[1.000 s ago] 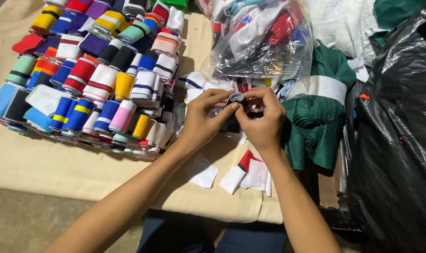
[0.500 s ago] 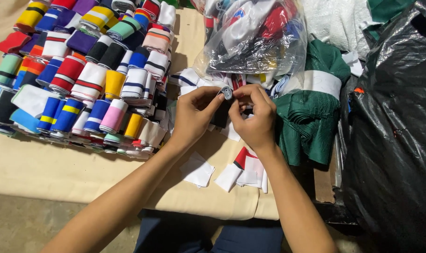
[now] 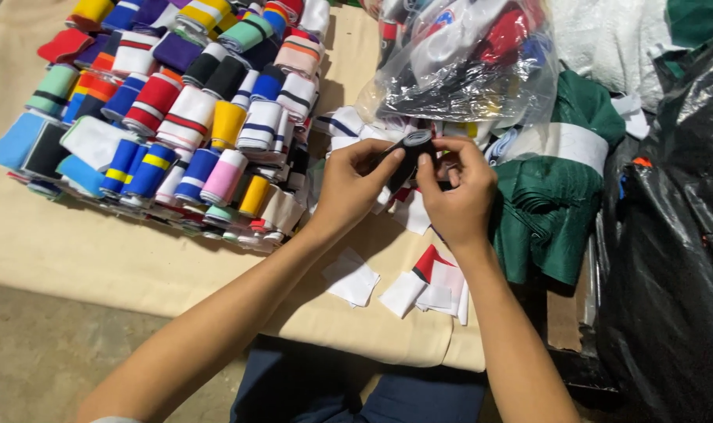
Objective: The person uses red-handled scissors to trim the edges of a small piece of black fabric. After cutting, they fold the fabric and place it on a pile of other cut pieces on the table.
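Hands meet over the middle of the cloth-covered surface (image 3: 98, 258), sharing one small black fabric band (image 3: 410, 150). The left hand (image 3: 349, 188) pinches the band's near end between thumb and fingertips; the right hand (image 3: 457, 196) pinches the far end, so both grips are pressed onto it and it hangs clear of the surface. To the left lie many rolled bands (image 3: 176, 117), packed in tight rows, which looks like finished work. A clear plastic bag (image 3: 466, 63) of loose pieces sits just behind the hands, and a few flat white pieces (image 3: 419, 290) lie near the wrists, so plenty seems left.
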